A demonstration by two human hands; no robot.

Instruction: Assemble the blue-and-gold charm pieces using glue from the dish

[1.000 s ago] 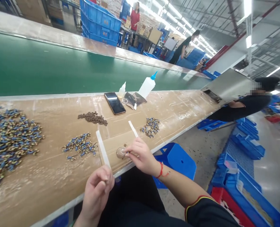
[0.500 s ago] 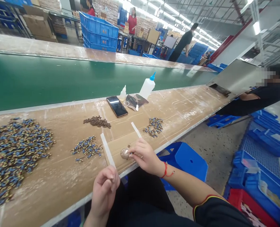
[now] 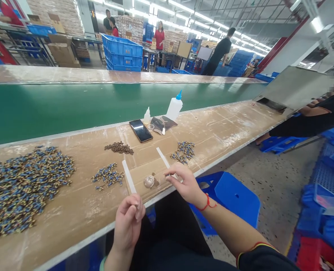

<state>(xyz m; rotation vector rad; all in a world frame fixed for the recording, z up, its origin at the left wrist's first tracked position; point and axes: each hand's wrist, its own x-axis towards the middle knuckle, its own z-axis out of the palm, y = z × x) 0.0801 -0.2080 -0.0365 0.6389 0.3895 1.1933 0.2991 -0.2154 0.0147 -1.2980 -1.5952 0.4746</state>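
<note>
Factory lighting falls on a long brown workbench (image 3: 70, 210) that runs beside a green conveyor belt (image 3: 42, 109). At its near edge the left hand (image 3: 128, 222) is curled shut, thumb and forefinger pinching the lower end of a thin white strip (image 3: 128, 181) that slants up and away over the bench; held by one end like this, most of its length stays free. The right hand (image 3: 188, 184) hovers just above the bench with its fingertips pinched together on something small. What it is cannot be told at this size. It sits at the near end of a second white strip (image 3: 163, 158), which lies flat on the bench. Between the two hands rests a small clear round dish (image 3: 149, 181), close enough for either hand to reach without stretching.

Just beyond the strips lie the supplies, sorted into separate heaps: a small pile of blue-and-brass parts (image 3: 107, 175) left of the held strip, another (image 3: 183, 151) to the right, a heap of dark brown pieces (image 3: 119, 148) behind, and a far larger spread of blue-and-brass parts (image 3: 22, 188) well to the left. At the back edge, out of the working zone, stand a black phone (image 3: 141, 130), a small dropper bottle (image 3: 147, 116) and a larger squeeze bottle with a blue tip (image 3: 174, 106). Blue crates (image 3: 123, 52) and several people occupy the background.
</note>
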